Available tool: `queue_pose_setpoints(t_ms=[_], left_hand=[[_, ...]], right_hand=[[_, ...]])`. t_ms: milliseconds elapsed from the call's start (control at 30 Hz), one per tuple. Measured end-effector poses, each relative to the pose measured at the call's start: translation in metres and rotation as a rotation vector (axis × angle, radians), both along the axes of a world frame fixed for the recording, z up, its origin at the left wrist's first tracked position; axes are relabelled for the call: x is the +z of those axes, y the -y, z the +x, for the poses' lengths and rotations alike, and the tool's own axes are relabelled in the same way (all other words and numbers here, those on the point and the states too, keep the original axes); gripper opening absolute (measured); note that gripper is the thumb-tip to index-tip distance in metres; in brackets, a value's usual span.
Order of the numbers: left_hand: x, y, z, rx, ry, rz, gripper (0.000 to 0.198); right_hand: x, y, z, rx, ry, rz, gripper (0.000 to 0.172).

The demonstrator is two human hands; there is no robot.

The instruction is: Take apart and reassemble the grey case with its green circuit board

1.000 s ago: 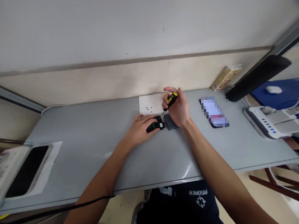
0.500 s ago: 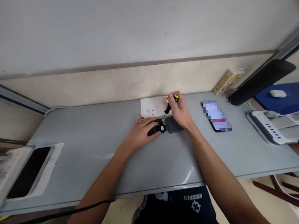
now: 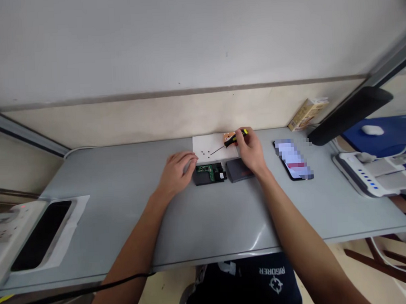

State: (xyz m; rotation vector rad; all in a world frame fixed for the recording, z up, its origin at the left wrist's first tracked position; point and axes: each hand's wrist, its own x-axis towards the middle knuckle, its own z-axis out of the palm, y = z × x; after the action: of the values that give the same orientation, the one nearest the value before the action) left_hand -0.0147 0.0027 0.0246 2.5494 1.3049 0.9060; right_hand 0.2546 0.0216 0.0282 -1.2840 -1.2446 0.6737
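Note:
My right hand [image 3: 252,151] is closed round the black and yellow handle of a screwdriver [image 3: 230,141]. Its thin shaft slants down to the left, the tip close to several small dark screws [image 3: 203,152] on a sheet of white paper [image 3: 216,142]. Just left of the sheet lies my left hand [image 3: 178,171], empty, fingers stretched towards the paper's edge and thumb apart. Beside its thumb sits an opened black device [image 3: 204,178] with a green circuit board [image 3: 209,170] showing. A dark grey cover [image 3: 237,170] rests to its right, partly behind my right hand.
On the grey table [image 3: 207,229], a lit phone [image 3: 292,161] lies to the right, near a white power strip [image 3: 361,175]. A black phone [image 3: 42,233] and a white socket block [image 3: 19,225] are at the left. A small box [image 3: 306,114] and black cylinder [image 3: 354,114] stand back right.
My left hand has let go of the device and shifted left. The screwdriver has come off the device, and its tip now points at the screws on the paper.

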Motion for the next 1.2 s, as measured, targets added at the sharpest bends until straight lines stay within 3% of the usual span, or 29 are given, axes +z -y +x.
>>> queue_pose_setpoints(t_ms=[567, 1033, 1200], left_hand=[[-0.018, -0.006, 0.008, 0.025, 0.178, -0.089, 0.011], [-0.018, -0.010, 0.003, -0.002, 0.342, -0.152, 0.011], [-0.018, -0.012, -0.001, -0.010, 0.314, -0.127, 0.009]], right_hand=[[0.005, 0.005, -0.022, 0.152, -0.185, 0.014, 0.040], [0.006, 0.006, -0.021, 0.132, -0.230, 0.003, 0.039], [0.004, 0.005, -0.021, 0.133, -0.236, 0.006, 0.038]])
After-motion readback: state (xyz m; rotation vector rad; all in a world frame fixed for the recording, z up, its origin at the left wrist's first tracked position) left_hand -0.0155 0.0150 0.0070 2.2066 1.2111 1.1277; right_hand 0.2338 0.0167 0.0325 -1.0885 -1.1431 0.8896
